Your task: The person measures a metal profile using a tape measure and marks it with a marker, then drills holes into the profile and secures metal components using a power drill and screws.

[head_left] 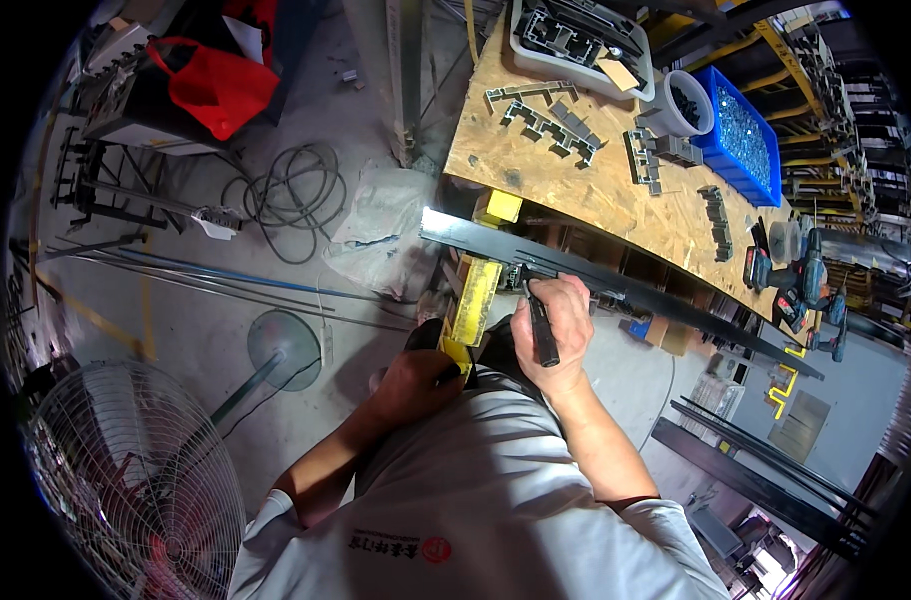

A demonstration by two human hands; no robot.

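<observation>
Black anodised metal, long and slim: a dark aluminium profile bar (pixel 615 285) is laid along the near edge of the chipboard workbench top (pixel 585 190), overhanging it at both ends. Right hand (pixel 553 325) is closed around a short black tool handle (pixel 542 325), fingers wrapped tight; the tool's tip is set against the bar. Left hand (pixel 415 385) is held lower, just below the bar, curled against a yellow painted steel bracket (pixel 472 305) under the bench edge; whether the fingers are clamped on it cannot be told, as they are hidden.

On the bench beyond the bar, small grey metal connector pieces (pixel 550 120) are scattered. Farther back, a grey plastic tray of parts (pixel 575 45), a white round tub (pixel 687 105) and a blue plastic bin of screws (pixel 745 135) are seen. Cordless drills (pixel 800 285) are lying at the bench's right end, just beside the bar.

Left of the bar, on the concrete floor, a coiled black cable (pixel 290 195), a red bag (pixel 215 85) and a wire-caged floor fan (pixel 140 480) are noted.
</observation>
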